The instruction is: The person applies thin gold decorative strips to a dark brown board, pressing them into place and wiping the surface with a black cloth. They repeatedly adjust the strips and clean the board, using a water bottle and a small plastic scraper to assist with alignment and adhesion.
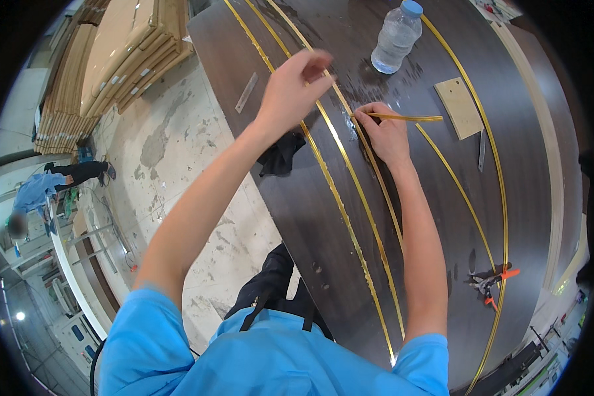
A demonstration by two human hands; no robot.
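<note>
Head cam has the right hand (388, 135) pinching a loose gold trim strip (402, 118) while the left hand (296, 86) hovers half-open and empty over the dark panel (442, 218), so that thin strip could easily kink.

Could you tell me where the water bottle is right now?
The bottle stands at the dark panel's far end, upper right of the head view, beyond the right hand.

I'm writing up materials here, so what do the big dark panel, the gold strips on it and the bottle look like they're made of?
Dark panel: looks like wood-grain laminate or veneer, matte with faint streaks. Gold strips: probably polished metal trim, bright glints; the right hand holds a short piece. Bottle: clear plastic, see-through with blue cap.
</note>
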